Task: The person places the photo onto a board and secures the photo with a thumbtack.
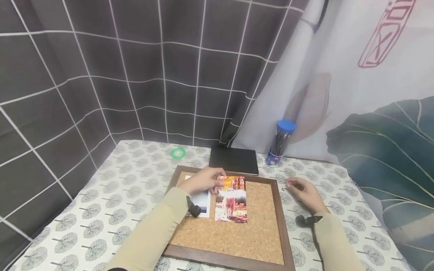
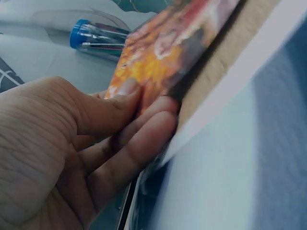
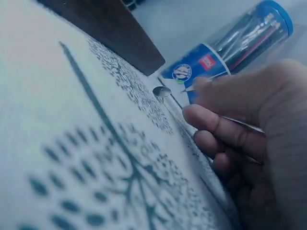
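Note:
My left hand point(image 1: 205, 181) pinches the upper left edge of a photo point(image 1: 230, 210) with orange autumn leaves, thumb on the picture side. The print lies over the cork board point(image 1: 261, 218), right of a second photo point(image 1: 204, 205) that the left hand partly covers. In the left wrist view the gripped photo point(image 2: 163, 48) is tilted up off the cork. Beyond the board's right edge, my right hand point(image 1: 306, 194) is low over the tablecloth, fingers curled. A thin pointed spike, like a thumbtack's, pokes from its fingertips. Near them lies a silver thumbtack point(image 3: 162, 91).
A black notebook point(image 1: 234, 160) lies behind the wooden frame point(image 1: 286, 241). At the back right stands a clear pencil tub point(image 1: 279, 143) with a blue lid. Green tape point(image 1: 178, 153) sits at the back left. The tree-print tablecloth point(image 1: 112, 199) covers the table.

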`<state>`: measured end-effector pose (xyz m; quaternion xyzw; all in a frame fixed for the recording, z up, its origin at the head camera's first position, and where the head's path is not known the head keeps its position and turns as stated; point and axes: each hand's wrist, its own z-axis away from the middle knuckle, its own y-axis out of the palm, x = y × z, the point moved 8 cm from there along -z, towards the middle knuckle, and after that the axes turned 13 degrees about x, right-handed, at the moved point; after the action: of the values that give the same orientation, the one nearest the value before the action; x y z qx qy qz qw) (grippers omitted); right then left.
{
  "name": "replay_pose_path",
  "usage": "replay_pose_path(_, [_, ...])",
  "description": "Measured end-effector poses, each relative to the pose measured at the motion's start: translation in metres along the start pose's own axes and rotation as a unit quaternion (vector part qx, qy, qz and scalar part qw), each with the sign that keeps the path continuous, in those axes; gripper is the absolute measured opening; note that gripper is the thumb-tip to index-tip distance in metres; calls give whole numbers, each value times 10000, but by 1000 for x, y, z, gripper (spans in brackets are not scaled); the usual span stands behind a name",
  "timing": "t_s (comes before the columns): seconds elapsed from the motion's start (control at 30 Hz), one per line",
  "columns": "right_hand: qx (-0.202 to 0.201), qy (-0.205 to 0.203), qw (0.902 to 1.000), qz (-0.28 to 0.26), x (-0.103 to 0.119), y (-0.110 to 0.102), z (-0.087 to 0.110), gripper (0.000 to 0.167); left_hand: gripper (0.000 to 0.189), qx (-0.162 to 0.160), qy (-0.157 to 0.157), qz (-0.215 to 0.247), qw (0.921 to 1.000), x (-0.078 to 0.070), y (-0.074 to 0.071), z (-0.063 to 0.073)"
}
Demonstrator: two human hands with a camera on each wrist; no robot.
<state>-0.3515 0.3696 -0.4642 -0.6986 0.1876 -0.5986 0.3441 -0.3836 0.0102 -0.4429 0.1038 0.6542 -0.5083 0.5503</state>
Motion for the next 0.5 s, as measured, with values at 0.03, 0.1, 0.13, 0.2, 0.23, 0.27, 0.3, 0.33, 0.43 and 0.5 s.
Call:
replay_pose_path(0.03, [22,20,10000,27,-3,2,1,36,17,11,12,-64,10000,0,0,0])
replay_pose_path(0.1, [85,-1,9999,96,-4,6,1,30,17,2,35,-246,9997,0,0,1])
replay_pose_path(0.13, [98,-21,9998,144,-4,8,1,29,17,-21,45,-369,9993,0,0,1])
replay_pose_path(0.2, [110,-22,9999,129,-4,10,0,26,18,-56,59,-606,9981,-1,-1,2])
replay_pose_path(0.23, [114,-14,9999,91,-5,10,-1,26,19,-71,68,-719,9974,-1,-2,2])
replay_pose_path(0.27, [143,-20,9999,73,-5,10,-1,26,19,-88,79,-839,9964,-3,-2,3])
replay_pose_path(0.3, [156,-9,9999,42,-5,11,-2,26,19,-98,94,-961,9953,-4,-2,3])
replay_pose_path(0.33, [177,-13,9998,49,-5,11,-2,26,19,-116,120,-1123,9935,-6,-3,4])
replay_pose_path(0.43, [223,-21,9997,74,-4,10,-4,26,17,-169,220,-1579,9871,-13,-4,5])
replay_pose_path(0.5, [214,-24,9997,101,-4,9,-5,26,18,-204,249,-1921,9809,-16,-5,5])
